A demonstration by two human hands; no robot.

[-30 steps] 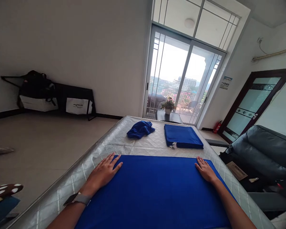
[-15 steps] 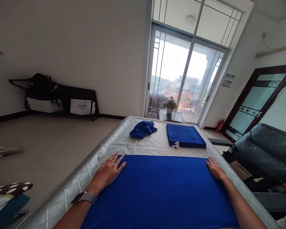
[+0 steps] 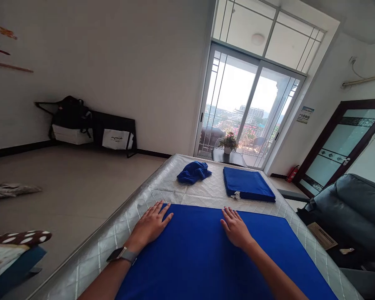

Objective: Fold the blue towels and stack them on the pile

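A large blue cloth [image 3: 206,258] lies spread flat on the silver quilted mattress [image 3: 118,233] in front of me. My left hand [image 3: 151,225] rests open and flat on the cloth's far left corner, a watch on that wrist. My right hand [image 3: 236,227] lies open and flat on the cloth near the middle of its far edge. Farther away on the mattress sit a crumpled blue cloth [image 3: 193,172] and, to its right, a neatly folded stack of blue cloths [image 3: 248,189].
A dark sofa [image 3: 356,212] stands right of the mattress. Beyond it are a small table with a potted plant [image 3: 228,143] and glass balcony doors [image 3: 246,112]. Bags on a black rack [image 3: 90,129] line the left wall. A spotted cushion [image 3: 15,239] sits at lower left.
My right hand has slid left along the cloth's far edge, from the right corner to near the middle. My left hand stays on the left corner. The camera has shifted slightly.
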